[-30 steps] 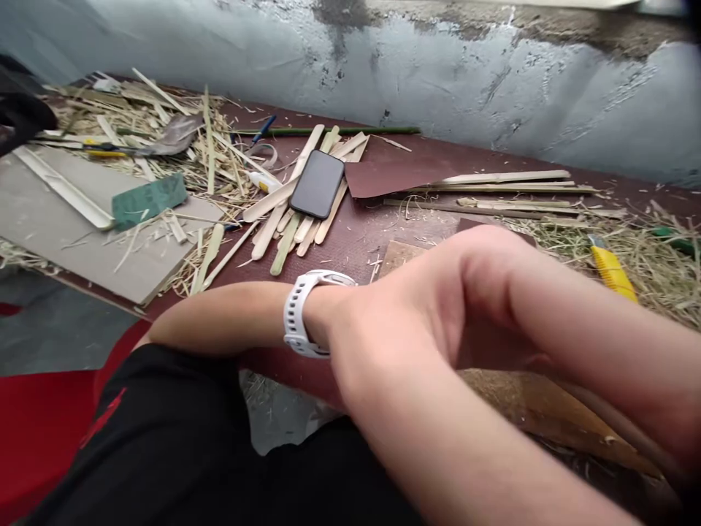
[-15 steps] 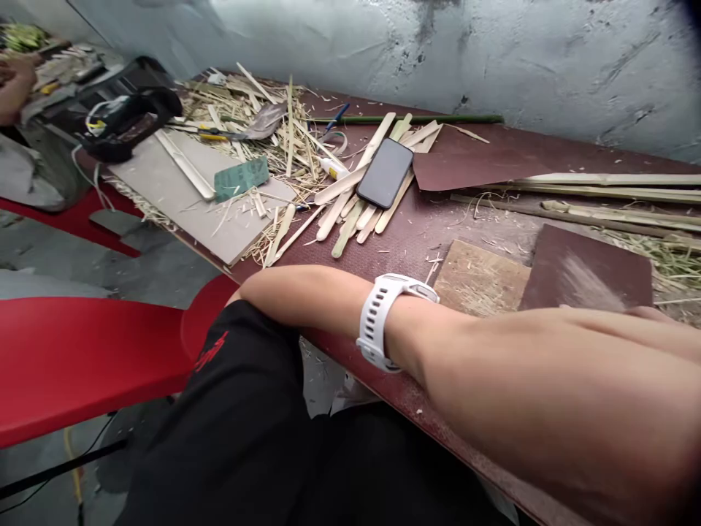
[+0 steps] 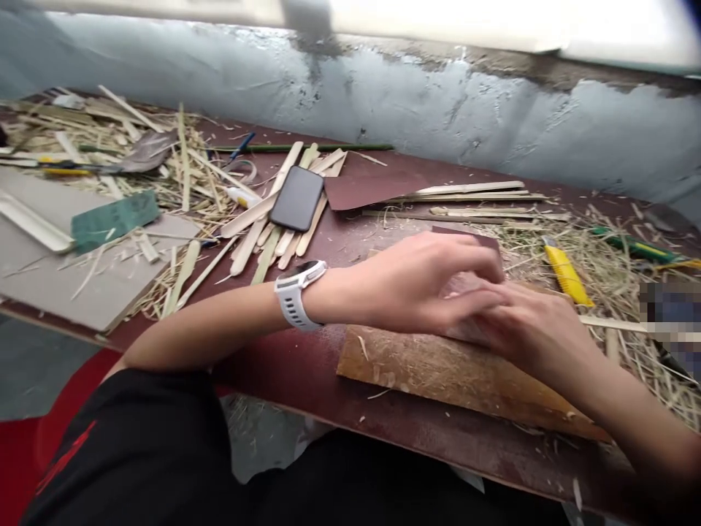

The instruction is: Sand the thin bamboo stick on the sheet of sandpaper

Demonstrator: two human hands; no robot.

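My left hand [image 3: 410,285], with a white watch on the wrist, lies over a dark brown sandpaper sheet [image 3: 475,237], fingers stretched out and thumb alongside. The sheet rests on a worn wooden board [image 3: 438,372] at the table's near edge. My right hand [image 3: 539,329] comes in from the right and meets the left hand on the same sheet. Its fingertips are tucked under the left fingers and hidden.
A black phone [image 3: 297,199] lies on bamboo slats [image 3: 257,241]. Also here are a larger brown sheet [image 3: 366,190], long bamboo strips [image 3: 476,191], a yellow utility knife [image 3: 567,276] amid shavings, a green sandpaper piece [image 3: 112,217] on a grey board [image 3: 55,285], and a wall behind.
The view has swung back from the left. My right forearm, which filled the foreground, has drawn back, and both hands now rest together on the brown sheet.
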